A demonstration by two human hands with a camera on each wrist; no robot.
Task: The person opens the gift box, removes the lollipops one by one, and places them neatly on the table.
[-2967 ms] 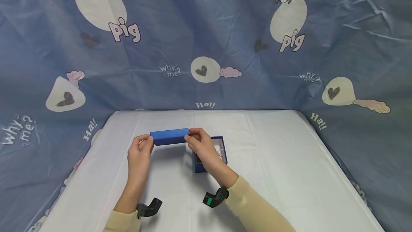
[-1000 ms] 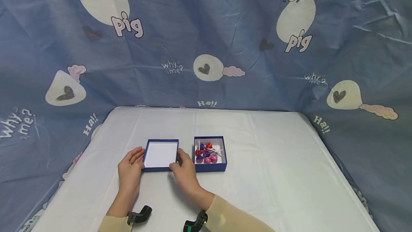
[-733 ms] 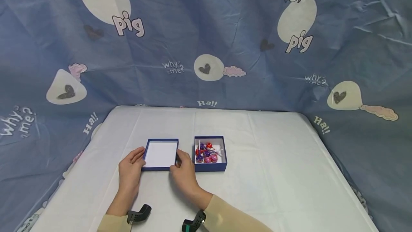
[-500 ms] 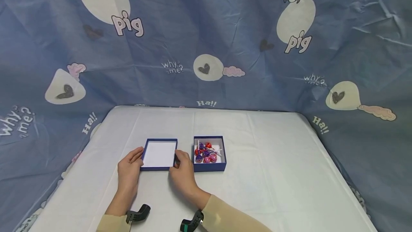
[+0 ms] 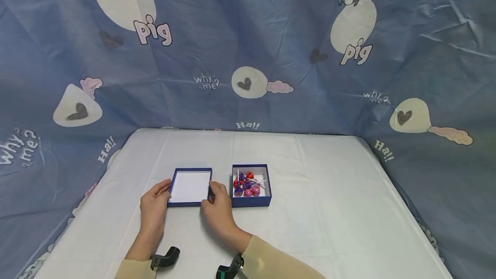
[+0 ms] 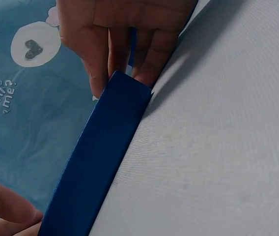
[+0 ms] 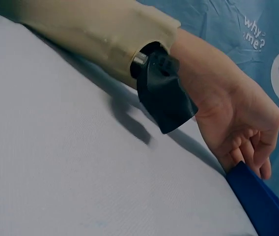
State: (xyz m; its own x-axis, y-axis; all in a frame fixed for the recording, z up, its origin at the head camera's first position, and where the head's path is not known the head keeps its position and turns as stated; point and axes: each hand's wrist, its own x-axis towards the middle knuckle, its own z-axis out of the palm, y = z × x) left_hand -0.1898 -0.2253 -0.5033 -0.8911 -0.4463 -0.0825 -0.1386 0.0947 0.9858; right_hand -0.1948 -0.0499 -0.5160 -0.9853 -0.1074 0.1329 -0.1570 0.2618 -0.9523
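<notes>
A shallow blue box lid [image 5: 184, 204] with a white inside lies hollow side up on the white-covered table. My left hand [image 5: 153, 206] grips its left edge, thumb near the front corner and fingers along the side. On the opposite side, my right hand [image 5: 219, 212] pinches the lid's right edge near the front corner. In the left wrist view the lid's blue side wall [image 6: 97, 157] runs between both hands. The right wrist view has the fingers curled at the lid's end [image 7: 257, 196]. To the right stands a blue box [image 5: 252, 202] holding several wrapped lollipops [image 5: 247, 185].
The white tabletop [image 5: 310, 210] extends well beyond the lid and box on every side. Behind it hangs a blue printed cloth [image 5: 186, 111], which also drapes down both sides. Black wrist cameras [image 5: 165, 258] sit on both forearms.
Three seconds ago both hands held the lid raised on its side, left of and overlapping the box. It came down flat on the table, hollow side up. Over the last second little has changed.
</notes>
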